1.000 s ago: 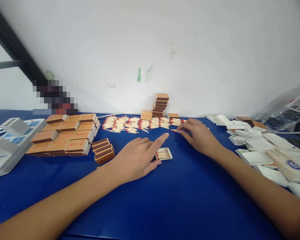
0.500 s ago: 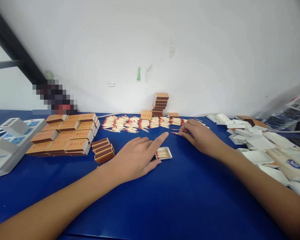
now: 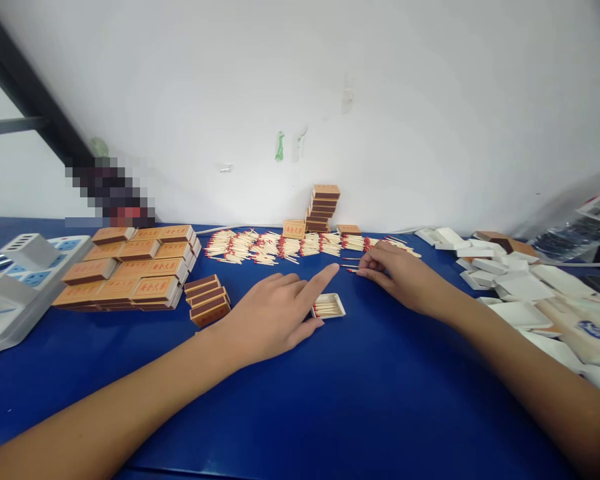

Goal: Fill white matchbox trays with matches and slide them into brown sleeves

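My left hand (image 3: 273, 313) rests on the blue table (image 3: 360, 393), thumb and forefinger either side of a small white tray of matches (image 3: 329, 306), forefinger stretched out. My right hand (image 3: 400, 275) lies just beyond, its fingertips pinched on a few red-tipped matches (image 3: 352, 269) at the near edge of the long row of loose matches (image 3: 280, 245). Neither hand is lifted off the table.
A block of stacked orange matchboxes (image 3: 135, 268) sits at the left, with a short brown stack (image 3: 208, 301) beside it. Another tall stack (image 3: 323, 207) stands by the wall. White empty trays (image 3: 505, 283) crowd the right. A white power strip (image 3: 15, 280) lies far left.
My right hand has drawn slightly back toward me and left, dragging a few matches out of the row. My left hand has stayed put by the tray.
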Demonstrator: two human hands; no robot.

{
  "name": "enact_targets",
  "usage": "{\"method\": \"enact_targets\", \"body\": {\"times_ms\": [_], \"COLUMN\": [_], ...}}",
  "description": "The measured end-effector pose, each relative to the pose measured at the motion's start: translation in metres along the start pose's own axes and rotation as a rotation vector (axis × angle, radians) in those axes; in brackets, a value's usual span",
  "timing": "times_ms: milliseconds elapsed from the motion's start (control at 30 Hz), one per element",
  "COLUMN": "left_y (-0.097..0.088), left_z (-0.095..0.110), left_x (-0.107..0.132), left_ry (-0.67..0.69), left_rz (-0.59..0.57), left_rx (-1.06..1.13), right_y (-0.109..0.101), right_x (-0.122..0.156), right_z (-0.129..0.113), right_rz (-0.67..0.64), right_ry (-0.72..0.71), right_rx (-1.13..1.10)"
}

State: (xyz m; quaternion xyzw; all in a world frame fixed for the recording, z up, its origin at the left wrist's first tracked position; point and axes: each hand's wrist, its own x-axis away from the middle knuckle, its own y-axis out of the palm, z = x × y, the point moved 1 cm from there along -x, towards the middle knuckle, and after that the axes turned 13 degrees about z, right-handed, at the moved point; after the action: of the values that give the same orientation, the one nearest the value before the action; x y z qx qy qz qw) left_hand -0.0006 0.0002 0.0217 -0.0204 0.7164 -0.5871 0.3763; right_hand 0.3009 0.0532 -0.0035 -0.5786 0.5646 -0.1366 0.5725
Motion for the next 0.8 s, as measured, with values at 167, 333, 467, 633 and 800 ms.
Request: {"method": "enact_targets", "body": {"times_ms": [167,333,467,633,800], "left_y": [-0.001,0.000,0.000,0.002,0.004], "left_z": [0.000,0.001,0.000,0.001,0.000], "left_x": [0.000,-0.001,-0.001,0.000,0.001], "left_ry": [-0.001,-0.003,-0.009,-0.008,-0.018], "left_rz": [0.012,0.017,0.006,0.039,0.045], "left_rx": [0.017,0.004,0.001,0.047,0.055], "right_y": [0.002,-0.005,-0.008,0.005,0.005], "right_x": [0.002,0.006,0.011,0.016,0.014], "right_z": [0.003,-0.026,-0.066,-0.095,-0.086], "right_rz": [0.000,0.053,0.081,0.076,0.065], "right_ry": [0.008,-0.077,-0.240,-0.398,-0.273], "right_rx": [0.005,-0.004,0.038,0.152,-0.034]}}
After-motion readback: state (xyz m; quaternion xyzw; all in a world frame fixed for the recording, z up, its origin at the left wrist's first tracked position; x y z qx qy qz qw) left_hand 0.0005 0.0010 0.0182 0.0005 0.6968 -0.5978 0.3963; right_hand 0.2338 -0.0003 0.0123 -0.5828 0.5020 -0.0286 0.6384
